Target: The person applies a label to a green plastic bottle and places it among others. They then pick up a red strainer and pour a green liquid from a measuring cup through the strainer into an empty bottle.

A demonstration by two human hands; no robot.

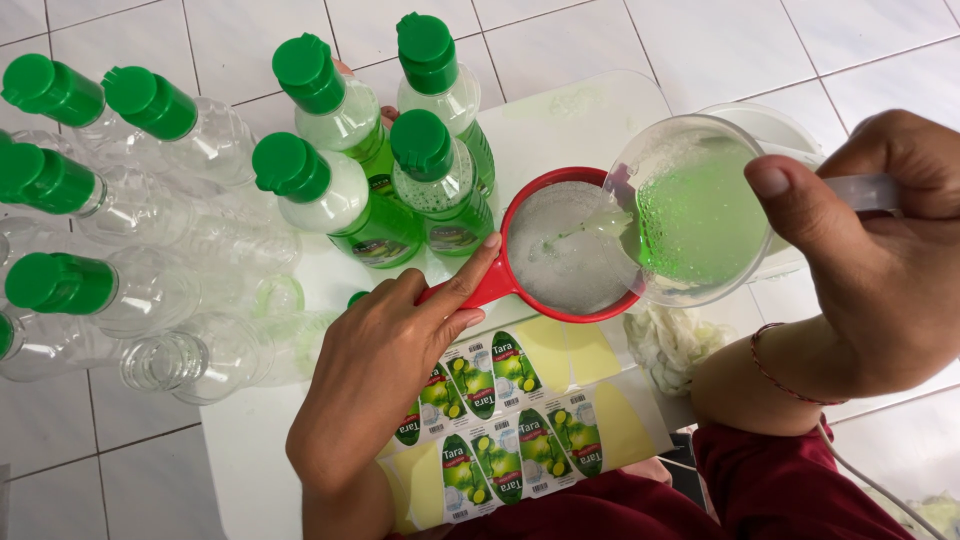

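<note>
My left hand [385, 345] grips the handle of a red funnel [520, 300], whose bowl holds foamy liquid. My right hand [880, 250] holds a clear plastic jug [690, 215] by its handle, tilted so that green liquid runs in a thin stream into the funnel. What stands under the funnel is hidden by it. Just left of the funnel stand several clear bottles with green caps [440, 185], filled with green liquid.
Empty clear bottles [150, 290], some with green caps and some uncapped, lie and stand at the left on the white table [250, 450]. A sheet of green stickers [500, 420] lies by my lap. A white tiled floor [860, 40] surrounds the table.
</note>
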